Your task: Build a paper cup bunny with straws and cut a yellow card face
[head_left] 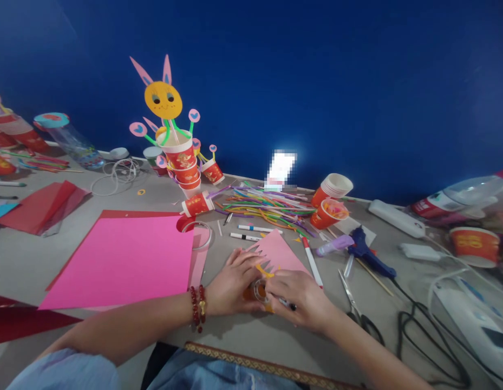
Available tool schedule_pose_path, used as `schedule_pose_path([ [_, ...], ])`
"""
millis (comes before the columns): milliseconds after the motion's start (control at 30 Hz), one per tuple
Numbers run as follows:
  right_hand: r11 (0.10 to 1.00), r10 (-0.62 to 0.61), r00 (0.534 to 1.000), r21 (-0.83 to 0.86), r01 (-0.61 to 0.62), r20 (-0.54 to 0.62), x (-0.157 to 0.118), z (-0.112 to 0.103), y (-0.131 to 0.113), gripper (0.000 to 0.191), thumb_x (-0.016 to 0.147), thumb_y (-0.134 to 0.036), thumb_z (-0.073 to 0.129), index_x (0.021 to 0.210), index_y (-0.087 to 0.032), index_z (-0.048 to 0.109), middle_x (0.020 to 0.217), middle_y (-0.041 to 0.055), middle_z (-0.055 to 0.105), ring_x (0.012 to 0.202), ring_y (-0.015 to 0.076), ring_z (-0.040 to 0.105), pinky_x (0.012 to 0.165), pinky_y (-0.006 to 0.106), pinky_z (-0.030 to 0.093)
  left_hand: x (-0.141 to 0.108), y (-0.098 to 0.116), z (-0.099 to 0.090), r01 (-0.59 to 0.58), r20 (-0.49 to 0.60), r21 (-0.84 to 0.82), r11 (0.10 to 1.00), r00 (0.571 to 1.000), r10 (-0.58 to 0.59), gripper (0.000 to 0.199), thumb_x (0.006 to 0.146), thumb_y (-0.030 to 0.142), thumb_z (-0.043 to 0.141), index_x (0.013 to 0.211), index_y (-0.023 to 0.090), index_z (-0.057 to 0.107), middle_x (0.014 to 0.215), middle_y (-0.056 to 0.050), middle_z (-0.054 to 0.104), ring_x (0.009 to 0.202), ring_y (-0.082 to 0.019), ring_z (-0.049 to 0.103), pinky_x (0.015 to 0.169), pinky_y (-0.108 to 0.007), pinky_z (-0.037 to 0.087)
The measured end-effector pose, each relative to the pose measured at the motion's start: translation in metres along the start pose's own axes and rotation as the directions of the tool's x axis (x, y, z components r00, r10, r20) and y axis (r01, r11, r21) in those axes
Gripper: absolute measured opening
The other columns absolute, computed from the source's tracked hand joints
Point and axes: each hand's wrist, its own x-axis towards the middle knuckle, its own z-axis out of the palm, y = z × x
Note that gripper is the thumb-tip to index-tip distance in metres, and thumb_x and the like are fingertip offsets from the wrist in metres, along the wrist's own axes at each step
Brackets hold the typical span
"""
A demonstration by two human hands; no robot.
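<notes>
My left hand (pixel 235 284), with a red bead bracelet at its wrist, curls round the side of a small round roll of tape (pixel 260 290) and holds it down. Orange-yellow paper (pixel 269 308) shows in part beneath the roll; most of it is covered by my hands. In my closed right hand (pixel 298 298) is a marker pen (pixel 288 304), its black end sticking out and its tip hidden at the roll's edge. Just beyond my fingers lies pink paper (pixel 281 252) with a zigzag cut edge, and a yellow paper scrap (pixel 264 271) rests against it.
Bright pink sheets (pixel 125 260) lie at left. Pipe cleaners (pixel 267 203) and a stacked-cup bunny figure (pixel 182 151) stand behind. At right are a red marker (pixel 312 260), scissors (pixel 351 295), a blue glue gun (pixel 368 252) with a looping cord, and paper cups (pixel 330 214).
</notes>
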Motion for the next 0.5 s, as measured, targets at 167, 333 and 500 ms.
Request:
schedule_pose_path([
  [167,0.993,-0.041,0.998,-0.107,0.045,0.039,-0.0061,0.0025,-0.0004,0.018,0.09,-0.014,0.045,0.076,-0.022,0.054,0.069,0.0019,0.063,0.063,0.0175,0.053,0.059,0.029,0.033,-0.0007,-0.0005,0.0015,0.001,-0.015,0.0,1.0,1.0,-0.001,0.059,0.074,0.058,0.075,0.12,0.025,0.059,0.148,-0.01,0.052,0.142,-0.03,0.04,0.121,-0.055,0.017],
  [333,0.988,-0.037,0.997,-0.145,0.046,0.066,-0.0064,0.002,-0.0012,0.017,0.091,-0.014,0.045,0.078,-0.021,0.055,0.071,0.0022,0.064,0.064,0.0172,0.054,0.058,0.028,0.031,-0.001,-0.0006,0.0016,-0.006,-0.031,-0.019,1.0,1.0,0.005,0.058,0.074,0.06,0.074,0.117,0.024,0.059,0.148,-0.009,0.053,0.142,-0.029,0.039,0.121,-0.054,0.017],
  [500,0.985,-0.035,0.997,-0.167,0.046,0.066,-0.0048,0.0006,-0.0029,0.017,0.09,-0.014,0.045,0.078,-0.021,0.054,0.07,0.0025,0.064,0.063,0.0173,0.055,0.058,0.029,0.03,-0.0004,0.0003,-0.0003,-0.008,-0.018,-0.026,1.0,1.0,0.008,0.057,0.076,0.061,0.073,0.117,0.024,0.059,0.151,-0.009,0.05,0.144,-0.03,0.037,0.122,-0.054,0.013],
])
